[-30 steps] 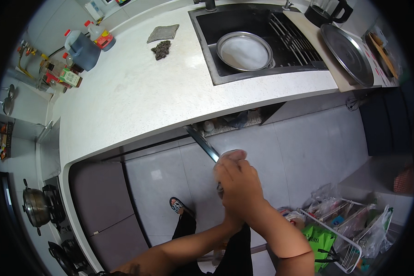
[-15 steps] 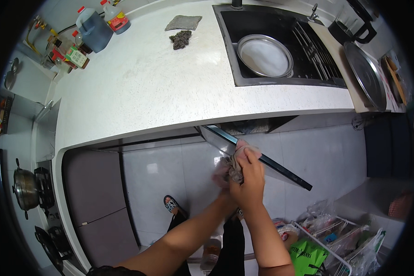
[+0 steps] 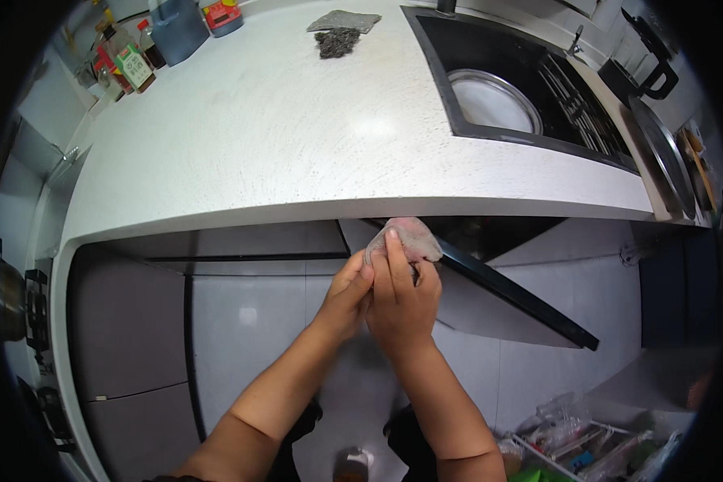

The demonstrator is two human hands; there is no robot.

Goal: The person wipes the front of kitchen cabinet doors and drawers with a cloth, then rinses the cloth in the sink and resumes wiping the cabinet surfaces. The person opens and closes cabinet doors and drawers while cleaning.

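A greyish-pink cloth (image 3: 416, 234) is bunched between my two hands, just below the counter's front edge. My right hand (image 3: 403, 305) presses on it from above, index finger stretched along the fabric. Its other fingers curl around the lower folds. From the left, my left hand (image 3: 345, 296) pinches the cloth's side, with the thumb against the right hand. Right behind the cloth, an open cabinet door (image 3: 522, 299) with a dark top edge swings out toward me. The cloth covers part of the door's hinge end.
The white counter (image 3: 257, 153) holds a grey pad (image 3: 345, 22), a dark scouring ball (image 3: 336, 42) and several bottles (image 3: 132, 64). A round metal pan (image 3: 498, 100) sits in the black sink (image 3: 466, 48). Bags fill a white rack (image 3: 542, 456) at lower right.
Both hands have moved up and slightly left with the cloth, from the door's top edge to near the counter front. My view has shifted too.
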